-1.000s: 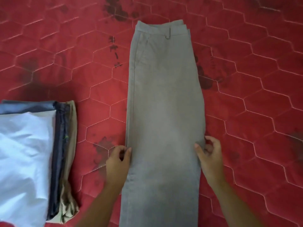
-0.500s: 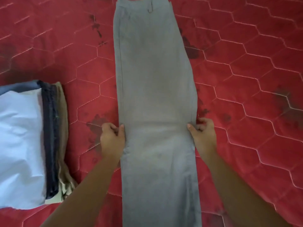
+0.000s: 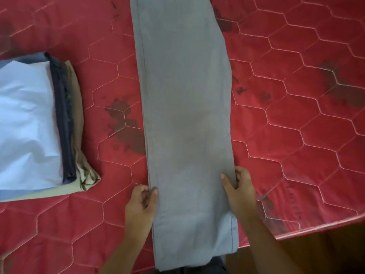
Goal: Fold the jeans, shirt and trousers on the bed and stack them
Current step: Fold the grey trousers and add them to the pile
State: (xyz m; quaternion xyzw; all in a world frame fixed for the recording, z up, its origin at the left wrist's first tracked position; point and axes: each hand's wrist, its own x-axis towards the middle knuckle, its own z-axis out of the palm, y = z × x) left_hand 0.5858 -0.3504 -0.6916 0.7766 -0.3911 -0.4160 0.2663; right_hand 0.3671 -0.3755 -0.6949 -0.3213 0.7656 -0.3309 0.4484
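Grey cloth runs up the middle of my view: the trousers (image 3: 185,115) lie lengthwise on the red quilted bed (image 3: 296,135), folded to one leg's width. The hem, nearest me, reaches past the bed's near edge, beside the brown floor (image 3: 325,254). Just above the hem my left hand (image 3: 141,202) pinches the left edge of the legs, thumb on top. My right hand (image 3: 240,188) pinches the right edge the same way, fingers curled under the cloth.

Half a second ago both hands gripped those edges higher up the legs. Now they sit close to the hem, which was out of view then. The waistband, visible a second ago, has passed beyond the top of the frame.

Farther off to the left, well apart from the trousers, sits the pile of folded clothes (image 3: 29,125): pale blue on top, dark blue under it, khaki at the bottom. Its layers lie as they did before.
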